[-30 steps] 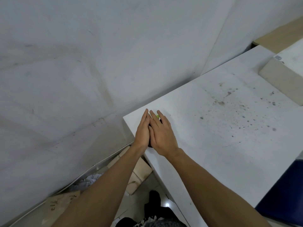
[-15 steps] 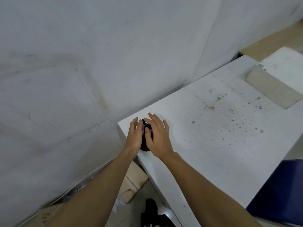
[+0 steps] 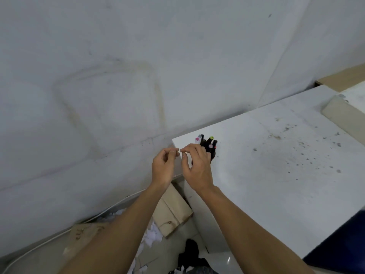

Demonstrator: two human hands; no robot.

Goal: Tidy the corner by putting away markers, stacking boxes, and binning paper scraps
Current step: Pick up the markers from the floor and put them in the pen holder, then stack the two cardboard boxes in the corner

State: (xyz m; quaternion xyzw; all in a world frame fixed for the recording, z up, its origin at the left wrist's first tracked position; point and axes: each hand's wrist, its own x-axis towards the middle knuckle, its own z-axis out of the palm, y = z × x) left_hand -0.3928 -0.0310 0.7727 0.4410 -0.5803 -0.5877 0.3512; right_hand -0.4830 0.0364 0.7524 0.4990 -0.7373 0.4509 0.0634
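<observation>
Now fingers [image 3: 173, 153] loosely curled, empty, beside markers [image 3: 207, 143]

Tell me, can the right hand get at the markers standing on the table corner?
Probably yes: the right hand hovers just in front of the markers, its fingers empty, with nothing between them on the white table.

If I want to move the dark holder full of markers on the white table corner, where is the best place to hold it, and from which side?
Grip the dark round marker holder low around its body, coming from the right over the white table. It stands upright at the table corner, so a push from the right hand side could tip it. The coloured-capped markers stick out above, so a grip from above is poor.
</observation>
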